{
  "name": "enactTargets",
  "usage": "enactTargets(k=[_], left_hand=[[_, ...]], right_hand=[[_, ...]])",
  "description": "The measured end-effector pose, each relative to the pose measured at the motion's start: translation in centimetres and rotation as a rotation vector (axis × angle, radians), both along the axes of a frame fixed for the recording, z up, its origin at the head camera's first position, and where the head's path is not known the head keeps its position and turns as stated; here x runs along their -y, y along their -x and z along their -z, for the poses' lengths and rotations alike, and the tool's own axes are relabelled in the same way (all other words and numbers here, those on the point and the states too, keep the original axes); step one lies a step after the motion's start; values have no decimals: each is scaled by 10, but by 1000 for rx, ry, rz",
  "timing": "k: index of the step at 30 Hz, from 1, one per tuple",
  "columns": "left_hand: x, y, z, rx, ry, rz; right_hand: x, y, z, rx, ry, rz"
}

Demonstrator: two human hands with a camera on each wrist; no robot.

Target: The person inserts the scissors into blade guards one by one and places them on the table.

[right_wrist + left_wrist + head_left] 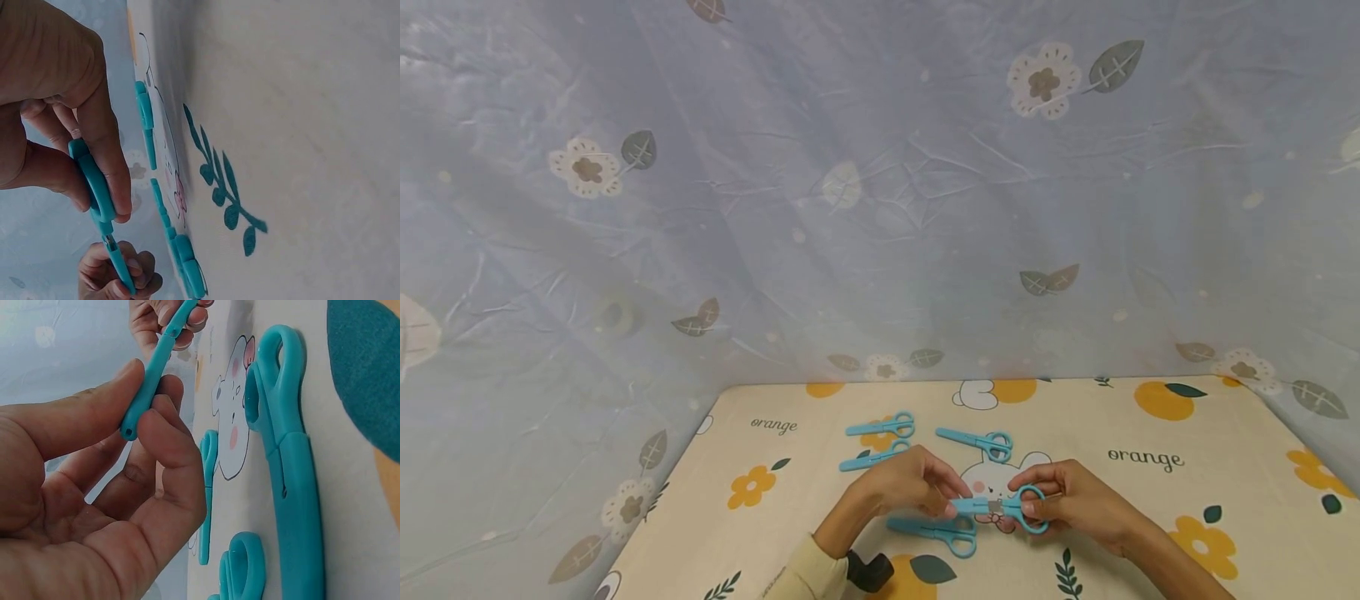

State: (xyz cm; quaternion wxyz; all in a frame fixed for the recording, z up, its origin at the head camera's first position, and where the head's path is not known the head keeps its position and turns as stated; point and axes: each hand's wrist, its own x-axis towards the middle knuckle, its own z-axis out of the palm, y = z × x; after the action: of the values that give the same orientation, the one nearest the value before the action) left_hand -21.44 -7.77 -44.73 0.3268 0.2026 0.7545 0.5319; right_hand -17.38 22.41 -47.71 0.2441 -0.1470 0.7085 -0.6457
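Observation:
Above the table, both hands share one pair of light blue scissors (1013,507). The left hand (904,485) pinches the end of its blue blade cover (970,506) between thumb and fingertips. At the other end, the right hand (1086,502) grips the ring handles with thumb and fingers. A short stretch of grey metal blade (995,506) shows between cover and handles in the head view. Another pair of covered scissors (925,528) lies on the table just below the left hand, also large in the left wrist view as teal scissors (297,487).
Farther back lie more blue covered scissors: one pair (973,439) at centre, one (880,428) at back left, and one (868,460) partly behind the left hand. The cream tablecloth (805,533) carries printed flowers and a rabbit. A patterned grey-blue curtain (880,250) stands behind and at the sides.

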Motion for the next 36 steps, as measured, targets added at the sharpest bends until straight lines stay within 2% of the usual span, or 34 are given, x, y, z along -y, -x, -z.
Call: enactTargets(k=[14, 18, 27, 36], left_hand=[[-7, -3, -4, -112, 48, -21], [-8, -4, -5, -113, 66, -29], [-11, -5, -3, -64, 44, -70], [-17, -7, 0, -139, 110, -58]], right_hand=[[3, 0, -3, 13, -31, 13], [5, -1, -2, 6, -40, 34], [8, -4, 2, -35, -25, 44], [8, -3, 1, -16, -69, 54]])
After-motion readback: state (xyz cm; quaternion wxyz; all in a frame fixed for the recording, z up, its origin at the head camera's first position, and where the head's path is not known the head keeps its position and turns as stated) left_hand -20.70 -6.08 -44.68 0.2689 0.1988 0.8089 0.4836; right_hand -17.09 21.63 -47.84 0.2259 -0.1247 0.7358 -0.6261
